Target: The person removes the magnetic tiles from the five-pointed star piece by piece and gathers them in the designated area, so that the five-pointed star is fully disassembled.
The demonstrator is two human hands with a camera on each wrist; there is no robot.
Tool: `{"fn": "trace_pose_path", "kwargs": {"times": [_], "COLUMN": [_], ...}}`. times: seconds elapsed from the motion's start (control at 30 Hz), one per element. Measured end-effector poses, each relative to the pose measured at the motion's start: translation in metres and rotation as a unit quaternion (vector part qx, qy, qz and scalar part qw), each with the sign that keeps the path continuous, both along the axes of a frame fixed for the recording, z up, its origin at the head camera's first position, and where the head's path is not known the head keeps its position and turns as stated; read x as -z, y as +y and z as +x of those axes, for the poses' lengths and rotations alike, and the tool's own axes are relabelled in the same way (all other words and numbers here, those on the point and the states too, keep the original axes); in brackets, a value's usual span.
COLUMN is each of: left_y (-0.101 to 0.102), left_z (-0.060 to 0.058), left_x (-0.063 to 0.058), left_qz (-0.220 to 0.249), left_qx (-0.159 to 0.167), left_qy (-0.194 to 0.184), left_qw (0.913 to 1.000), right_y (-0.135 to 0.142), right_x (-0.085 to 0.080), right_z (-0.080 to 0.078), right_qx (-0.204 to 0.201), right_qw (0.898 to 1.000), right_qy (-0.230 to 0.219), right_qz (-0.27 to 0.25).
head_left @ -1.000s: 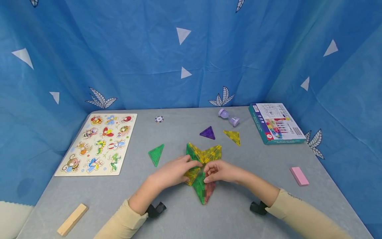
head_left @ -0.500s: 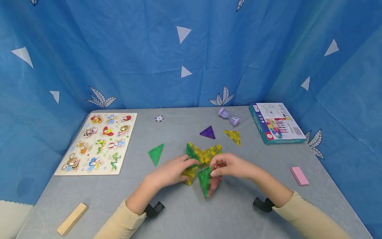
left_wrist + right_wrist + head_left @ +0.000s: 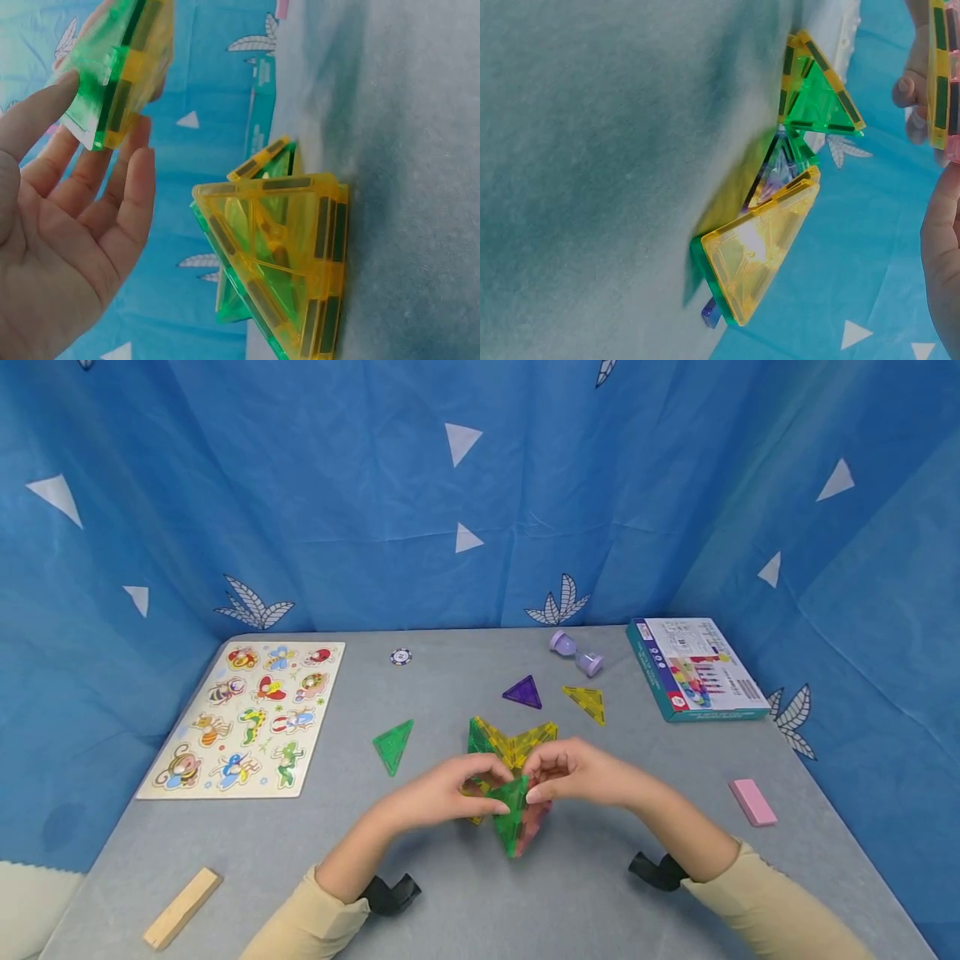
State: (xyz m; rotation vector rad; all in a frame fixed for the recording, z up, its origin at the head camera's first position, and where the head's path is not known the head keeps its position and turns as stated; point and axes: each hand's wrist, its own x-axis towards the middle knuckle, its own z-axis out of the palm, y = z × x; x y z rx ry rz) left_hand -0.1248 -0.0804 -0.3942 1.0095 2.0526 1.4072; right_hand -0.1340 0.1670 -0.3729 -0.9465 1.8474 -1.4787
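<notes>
Both hands are occupied with one thing; by the left hand (image 3: 450,789) the green side of a green, red and yellow tile piece (image 3: 512,831) is pinched between thumb and fingers, while its upper edge on the red side is gripped by the right hand (image 3: 581,775); the piece is thus held between the two, clear of the bench (image 3: 585,893); it is probably gripped from both sides so that its joined faces are not hinged apart or twisted. Just beyond the fingertips, and partly hidden by the left hand, a group of standing yellow and green tiles (image 3: 534,742) is seen; these are set leaning edge to edge, apparently so that each is propped by its neighbour, and are likely held by magnets, to judge by the dark strips along their edges. Flat on the bench, out of the way of the fingers, loose triangles are left; a green triangle (image 3: 392,748) is placed beyond the left hand, a purple triangle (image 3: 523,692) farther ahead of both, and a yellow triangle (image 3: 585,702) beyond the right hand; well to the right of the right hand, a pink block (image 3: 752,802) is laid.
</notes>
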Motion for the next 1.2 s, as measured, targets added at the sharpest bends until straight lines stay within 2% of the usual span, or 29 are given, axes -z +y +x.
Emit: {"fn": "trace_pose_path", "kwargs": {"times": [0.17,0.27,0.4,0.53,0.6,0.63,0.73,0.83,0.9,0.97,1.03,1.1,1.2], "left_y": [-0.001,-0.002,-0.003,-0.008,-0.012,-0.014,-0.018,-0.019,-0.019,-0.018,-0.018,-0.017,-0.017], "left_z": [-0.003,-0.003,-0.005,-0.007,-0.008,-0.008,-0.009,-0.009,-0.010,-0.010,-0.010,-0.010,-0.010], "left_x": [0.004,0.007,0.009,0.008,0.007,0.006,0.006,0.009,0.011,0.012,0.013,0.013,0.013], "left_qz": [0.012,0.025,0.034,0.034,0.033,0.031,0.033,0.033,0.033,0.029,0.029,0.030,0.033], "left_qx": [0.008,0.014,0.007,-0.035,-0.069,-0.087,-0.130,-0.149,-0.147,-0.144,-0.141,-0.140,-0.139], "left_qy": [-0.038,-0.052,-0.041,-0.016,-0.008,-0.005,0.000,0.002,0.008,0.014,0.020,0.022,0.023], "left_qw": [0.9992,0.9982,0.9986,0.9986,0.9970,0.9957,0.9909,0.9883,0.9886,0.9890,0.9894,0.9895,0.9895], "right_y": [0.000,0.002,0.008,0.027,0.044,0.054,0.088,0.117,0.131,0.139,0.143,0.144,0.142], "right_x": [0.000,0.000,-0.002,-0.005,-0.004,-0.002,0.011,0.027,0.037,0.044,0.048,0.050,0.048], "right_z": [0.000,-0.001,-0.003,-0.010,-0.018,-0.023,-0.040,-0.051,-0.054,-0.054,-0.054,-0.053,-0.052], "right_qx": [-0.009,0.006,0.044,0.117,0.177,0.213,0.314,0.380,0.386,0.373,0.351,0.337,0.327], "right_qw": [1.000,1.000,0.999,0.992,0.982,0.974,0.944,0.914,0.907,0.909,0.914,0.916,0.914], "right_qy": [0.002,0.006,0.019,0.023,0.020,0.014,-0.018,-0.069,-0.102,-0.129,-0.140,-0.136,-0.094], "right_qz": [-0.014,-0.007,0.014,0.038,0.056,0.069,0.101,0.125,0.130,0.137,0.147,0.168,0.220]}}
